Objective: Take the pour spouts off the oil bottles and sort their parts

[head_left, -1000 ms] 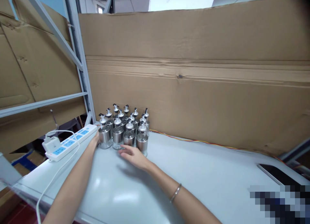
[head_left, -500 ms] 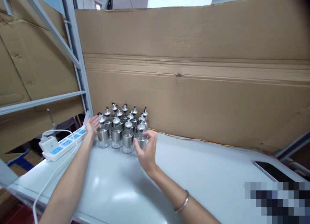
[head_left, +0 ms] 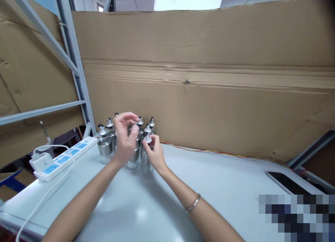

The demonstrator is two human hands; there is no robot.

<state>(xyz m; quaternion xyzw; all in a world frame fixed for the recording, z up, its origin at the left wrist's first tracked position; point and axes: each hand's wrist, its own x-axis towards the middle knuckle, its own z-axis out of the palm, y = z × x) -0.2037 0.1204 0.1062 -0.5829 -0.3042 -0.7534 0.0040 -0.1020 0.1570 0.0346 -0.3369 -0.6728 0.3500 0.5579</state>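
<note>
Several clear pump bottles (head_left: pixel 105 147) with silver bands and silver pump tops stand upright in a tight group on the white table (head_left: pixel 209 186). My right hand (head_left: pixel 156 154) has its thumb and fingers closed around the silver collar of the front right pump bottle (head_left: pixel 146 161), which stands on the table. In front of the middle bottles hovers my left hand (head_left: pixel 125 137), slightly blurred. Its fingers are curved and apart from the thumb, with nothing held, and it hides parts of several bottles behind it.
A white power strip (head_left: pixel 64 161) with a plugged-in charger (head_left: pixel 42 162) and trailing cable lies along the left edge. Cardboard (head_left: pixel 209 113) walls the back. Thin coloured wires (head_left: pixel 204 150) run along its foot. A phone (head_left: pixel 285 182) lies at the right, beside a pixelated patch.
My left hand has moved right, from beside the left front bottle to in front of the middle ones. My right hand has closed on the front right bottle's top. The view has shifted slightly.
</note>
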